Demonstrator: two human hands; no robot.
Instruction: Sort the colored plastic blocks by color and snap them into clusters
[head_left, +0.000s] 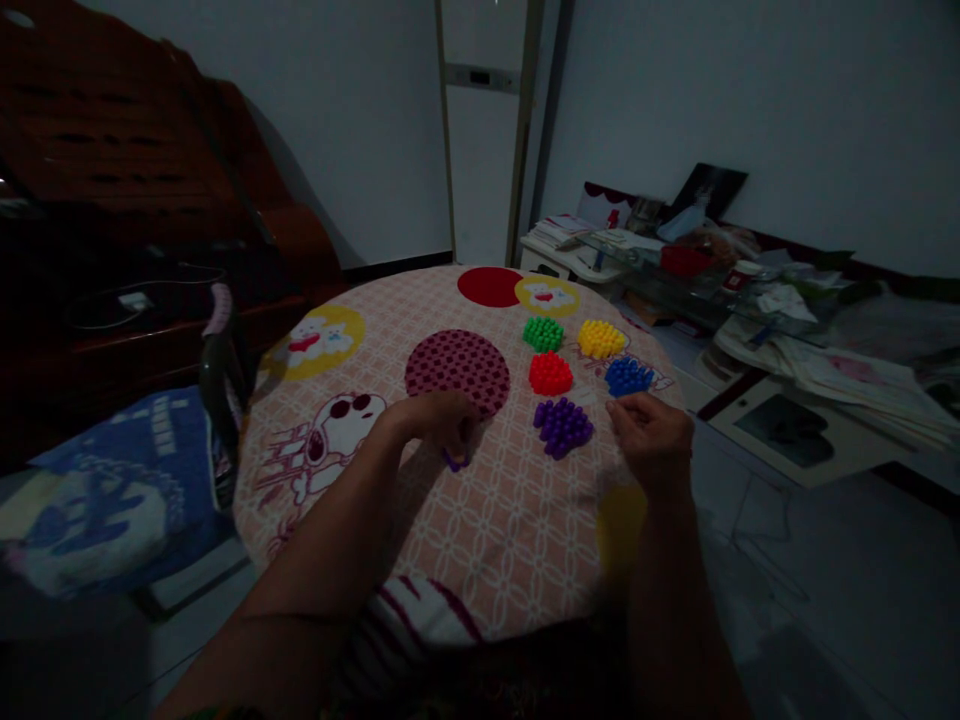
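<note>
"Checking positions against the purple cluster [562, 427]: what is the condition of your left hand [442, 418]?"

"My left hand is left of the purple cluster, fingers pointing down at the small purple pieces [455, 461] on the patterned tablecloth [487, 540]. The fingertips are partly hidden; I cannot tell whether they are clamped on the pieces."

"Report your right hand [652, 438]."

"My right hand is right of the purple cluster, fingers curled, with thumb and fingertip together. I cannot tell whether anything small is between them. The blue cluster [629, 377] is the nearest item, beyond and to the right of the purple cluster."

"List the remaining units."

"Red cluster [551, 374]: just beyond the purple cluster. Green cluster [543, 334]: farther beyond it. Yellow cluster [600, 339]: beyond it, to the right. Dark-red patterned circle [450, 365]: beyond it, to the left, printed on the tablecloth."
</note>
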